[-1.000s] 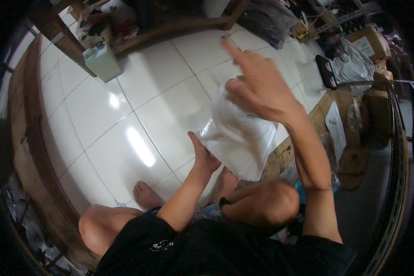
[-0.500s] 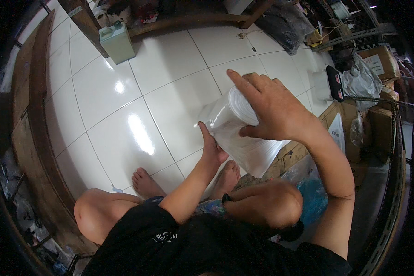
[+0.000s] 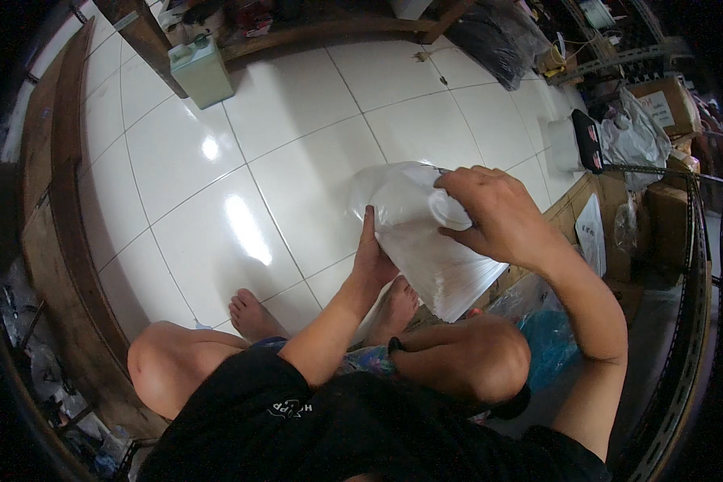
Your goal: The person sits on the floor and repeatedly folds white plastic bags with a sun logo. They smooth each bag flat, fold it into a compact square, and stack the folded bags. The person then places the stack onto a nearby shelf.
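A whitish, see-through roll of plastic film (image 3: 430, 253) is held up between my hands above the floor, its end tilted toward my right hand. My left hand (image 3: 371, 259) supports it from the left, thumb upright against the film and the other fingers hidden beneath. My right hand (image 3: 500, 213) grips the round end of the roll, thumb below and fingers over the top edge. A loose, creased part of the film hangs down toward my right knee.
Around me is a white tiled floor (image 3: 193, 189). A pale jerrycan (image 3: 202, 76) stands at the far left by a wooden bench leg. On the right are cardboard boxes (image 3: 665, 108), plastic bags and a metal rack (image 3: 687, 241). Wooden planks (image 3: 68, 161) line the left.
The roll has tipped and dropped slightly, so less of its round end shows. My right hand has moved down and right, its fingers closing over the roll's edge. My left hand stays nearly still.
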A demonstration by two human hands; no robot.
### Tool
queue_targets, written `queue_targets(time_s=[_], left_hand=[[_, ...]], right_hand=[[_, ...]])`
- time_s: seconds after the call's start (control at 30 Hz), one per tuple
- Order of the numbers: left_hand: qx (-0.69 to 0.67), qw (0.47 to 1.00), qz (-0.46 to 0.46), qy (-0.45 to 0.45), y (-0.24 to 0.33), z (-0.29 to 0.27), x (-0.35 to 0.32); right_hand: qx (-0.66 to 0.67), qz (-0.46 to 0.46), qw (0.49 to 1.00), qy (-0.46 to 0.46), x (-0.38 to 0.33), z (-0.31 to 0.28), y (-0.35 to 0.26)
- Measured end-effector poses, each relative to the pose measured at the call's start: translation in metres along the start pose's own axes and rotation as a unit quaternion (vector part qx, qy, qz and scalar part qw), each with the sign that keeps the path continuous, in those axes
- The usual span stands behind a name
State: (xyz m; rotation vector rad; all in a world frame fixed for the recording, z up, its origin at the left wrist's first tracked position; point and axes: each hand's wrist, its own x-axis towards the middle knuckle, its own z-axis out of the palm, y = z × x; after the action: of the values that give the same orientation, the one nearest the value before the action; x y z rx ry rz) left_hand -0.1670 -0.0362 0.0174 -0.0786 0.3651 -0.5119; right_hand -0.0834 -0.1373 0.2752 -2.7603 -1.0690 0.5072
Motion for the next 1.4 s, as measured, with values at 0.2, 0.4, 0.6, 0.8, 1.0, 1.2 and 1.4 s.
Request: queue_targets(time_s=[0.2,0.4,0.6,0.8,1.0,1.2,1.4], left_hand=[[0.157,0.984,0.028,0.075,0.011,0.017,0.005],[0.316,0.929,0.104,0.161,0.041,0.049,0.006],[0.343,0.912,0.069,0.212,0.102,-0.031,0.01],[0.337,0.922,0.043,0.186,0.111,-0.053,0.007],[0.372,0.888,0.052,0.266,0.108,-0.051,0.01],[0.331,0.903,0.074,0.264,0.118,-0.052,0.004],[0.292,0.913,0.072,0.277,0.122,-0.055,0.004]], right_hand=[[0.086,0.018,0.99,0.107,-0.064,0.037,0.031],[0.305,0.199,0.875,0.32,-0.119,0.214,0.06],[0.229,0.07,0.946,0.22,-0.076,0.313,0.044],[0.179,0.034,0.975,0.127,-0.024,0.224,0.053],[-0.113,-0.047,0.992,0.028,0.079,0.241,0.036],[-0.096,0.067,0.993,0.001,0.071,0.232,0.075],[-0.062,0.171,0.983,-0.007,0.05,0.222,0.131]])
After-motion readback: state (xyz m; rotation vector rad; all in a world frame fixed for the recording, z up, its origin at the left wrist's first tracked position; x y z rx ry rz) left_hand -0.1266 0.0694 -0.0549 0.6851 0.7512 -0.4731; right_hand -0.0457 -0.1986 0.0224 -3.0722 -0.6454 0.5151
